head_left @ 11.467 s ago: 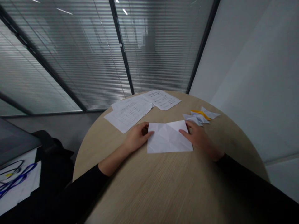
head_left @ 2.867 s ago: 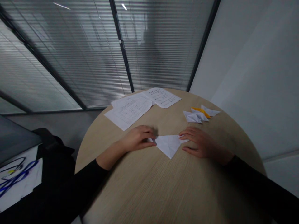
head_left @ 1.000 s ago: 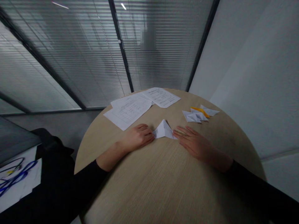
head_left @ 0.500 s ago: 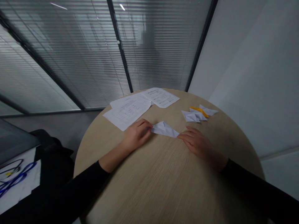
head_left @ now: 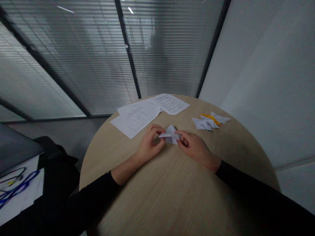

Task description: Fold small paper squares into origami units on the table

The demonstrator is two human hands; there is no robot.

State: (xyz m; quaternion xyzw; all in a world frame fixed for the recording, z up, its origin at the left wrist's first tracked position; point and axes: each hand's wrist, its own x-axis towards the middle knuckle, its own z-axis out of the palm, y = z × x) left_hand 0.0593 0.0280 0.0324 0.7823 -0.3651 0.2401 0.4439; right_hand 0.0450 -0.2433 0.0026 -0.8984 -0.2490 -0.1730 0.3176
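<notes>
Between my hands, at the middle of the table, is a white folded paper boat (head_left: 170, 132) with a raised peak at its centre. My left hand (head_left: 152, 141) pinches its left end between thumb and fingers. At the right end, the thumb and index finger of my right hand (head_left: 194, 146) close on the paper, with the other fingers curled under. Farther back to the right lie several finished-looking paper boats: white ones (head_left: 203, 124) in front, a yellow one (head_left: 211, 118) among them and another white one (head_left: 220, 118) behind.
Printed sheets (head_left: 137, 118) overlap near the far left edge of the round wooden table (head_left: 157, 196). Glass panels with blinds (head_left: 169, 65) stand behind it, a white wall (head_left: 265, 82) to the right. At the lower left, blue cables (head_left: 21, 190) lie on papers beside a black item.
My right hand has moved left, closer to my left hand. The paper, a flat long shape before, now looks shorter, with its sides opened out and its peak standing up.
</notes>
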